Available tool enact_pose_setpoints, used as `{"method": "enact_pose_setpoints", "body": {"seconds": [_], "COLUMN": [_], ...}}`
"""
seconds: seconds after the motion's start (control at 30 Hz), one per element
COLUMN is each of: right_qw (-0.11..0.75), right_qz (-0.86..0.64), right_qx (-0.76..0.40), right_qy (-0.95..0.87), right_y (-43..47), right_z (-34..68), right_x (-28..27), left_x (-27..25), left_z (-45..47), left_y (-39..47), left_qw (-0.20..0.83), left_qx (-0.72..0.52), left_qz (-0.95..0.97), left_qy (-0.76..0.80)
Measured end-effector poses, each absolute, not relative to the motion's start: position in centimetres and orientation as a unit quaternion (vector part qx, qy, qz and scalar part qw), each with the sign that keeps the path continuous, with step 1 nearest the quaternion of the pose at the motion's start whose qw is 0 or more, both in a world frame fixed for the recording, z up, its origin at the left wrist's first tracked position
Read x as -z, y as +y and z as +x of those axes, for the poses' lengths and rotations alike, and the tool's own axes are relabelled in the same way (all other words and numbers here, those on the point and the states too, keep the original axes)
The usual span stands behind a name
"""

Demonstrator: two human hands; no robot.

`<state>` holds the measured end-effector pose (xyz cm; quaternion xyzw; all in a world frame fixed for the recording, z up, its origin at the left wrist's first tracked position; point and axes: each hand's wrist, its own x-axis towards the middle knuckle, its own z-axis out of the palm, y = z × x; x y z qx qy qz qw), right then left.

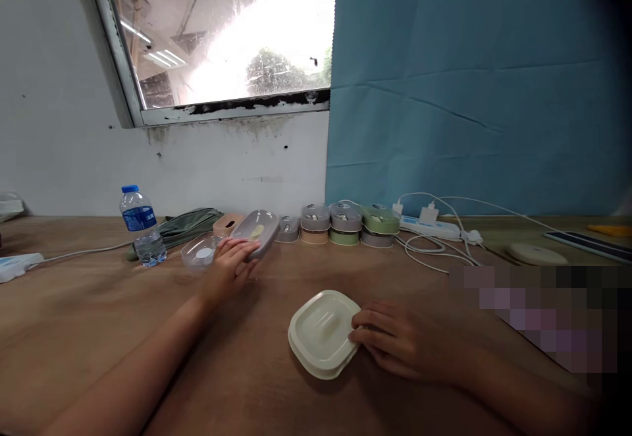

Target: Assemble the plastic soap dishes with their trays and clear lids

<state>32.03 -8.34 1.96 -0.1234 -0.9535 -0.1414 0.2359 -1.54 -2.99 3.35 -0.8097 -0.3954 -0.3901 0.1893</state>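
My left hand is closed on the near edge of a grey lidded box, which is tilted with its lid facing me. A small pale yellowish patch shows on that lid. Its thumb is partly hidden. A cream square lidded box is on the brown table in front of me, slightly tilted. The fingers of my right hand grip its right edge, with the fingertips by the rim. Just left of the grey box are a clear plastic bowl-like piece and a peach box with a dark slot.
Several small grey, peach and green boxes stand along the wall, some stacked. A water bottle and a dark green cloth bag are at left. Tangled white cables and a power strip lie at right.
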Motion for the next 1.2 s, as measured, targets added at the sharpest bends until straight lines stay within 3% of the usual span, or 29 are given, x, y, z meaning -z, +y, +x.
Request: {"method": "enact_pose_setpoints", "body": {"seconds": [0.17,0.43,0.8,1.2], "right_qw": [0.23,0.218,0.215,0.21], "right_qz": [-0.123,-0.113,-0.106,-0.112], "right_qx": [0.135,0.139,0.135,0.135], "right_qy": [-0.956,-0.959,-0.961,-0.962], "right_y": [-8.4,-8.4,-8.1,-8.0], "right_z": [32.0,32.0,32.2,32.3], "right_x": [-2.1,-2.3,-2.0,-1.8], "left_x": [-5.3,-10.1,-8.4,-7.3], "left_z": [-3.3,-6.1,-7.7,-8.2], "left_y": [-1.0,6.7,10.6,10.8], "left_qw": [0.225,0.14,0.092,0.07], "left_qx": [0.367,0.239,0.148,0.152], "left_qz": [-0.74,-0.69,-0.673,-0.674], "left_qy": [-0.517,-0.669,-0.719,-0.719]}}
